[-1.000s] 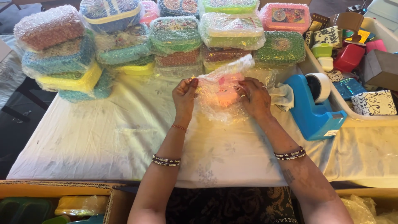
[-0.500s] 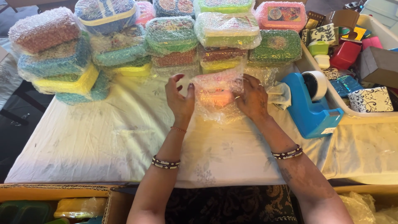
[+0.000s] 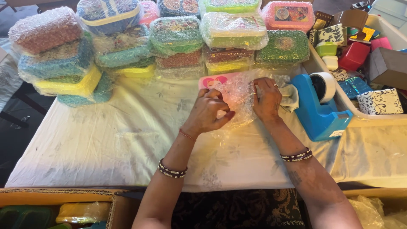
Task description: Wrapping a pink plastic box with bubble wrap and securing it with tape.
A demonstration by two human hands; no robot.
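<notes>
A pink box (image 3: pixel 214 81) half covered in clear bubble wrap (image 3: pixel 237 99) lies on the white tablecloth (image 3: pixel 106 140) in the middle of the table. My left hand (image 3: pixel 210 112) pinches the wrap at the box's near left side. On the right side, my right hand (image 3: pixel 267 98) presses the wrap down over the box. Both wrists wear beaded bracelets.
Stacks of bubble-wrapped boxes (image 3: pixel 178 38) line the far edge. A blue tape dispenser (image 3: pixel 320 106) stands right of my hands, beside a tray of small boxes and containers (image 3: pixel 373 55). Cardboard boxes (image 3: pixel 55 208) sit below the near edge.
The pink box has been tipped or turned so its pink face shows at the left. Both hands shifted lower and right on the wrap.
</notes>
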